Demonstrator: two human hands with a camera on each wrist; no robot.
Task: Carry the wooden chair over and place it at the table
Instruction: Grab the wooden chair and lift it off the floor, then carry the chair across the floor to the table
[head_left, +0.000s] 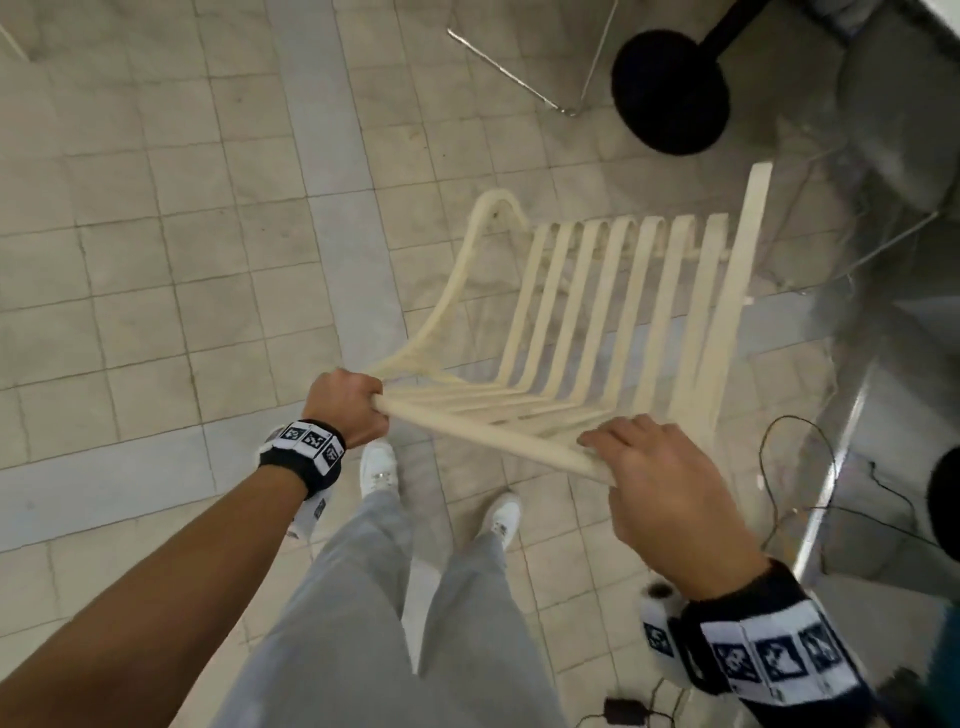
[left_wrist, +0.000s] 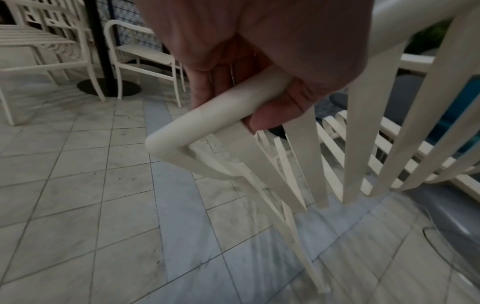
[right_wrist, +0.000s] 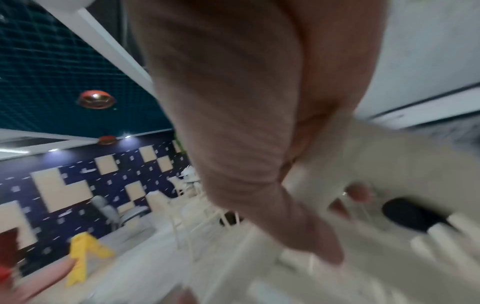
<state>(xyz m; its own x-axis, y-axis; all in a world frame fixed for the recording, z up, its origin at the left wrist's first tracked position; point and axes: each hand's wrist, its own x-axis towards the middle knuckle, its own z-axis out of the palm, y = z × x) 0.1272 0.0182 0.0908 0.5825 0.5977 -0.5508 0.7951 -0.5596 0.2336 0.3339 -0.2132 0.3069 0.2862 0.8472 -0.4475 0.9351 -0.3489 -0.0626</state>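
Pale tiled floor (head_left: 156, 218) underfoot, grey surface (head_left: 893, 156) at upper right. Wooden chair (head_left: 597, 312) carried low in front, backrest rail toward the body for an even two-point hold. Left hand (head_left: 348, 402) clenched round the rail's corner; right hand (head_left: 670, 493) fingers (head_left: 613, 439) curled over the other end (blurred in wrist view). Seat pointed toward the surface, probably for sliding in.

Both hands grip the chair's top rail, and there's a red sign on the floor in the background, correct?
Not quite: the sign is yellow, as the right wrist view shows. The left hand and right hand do grip the chair by its top rail.
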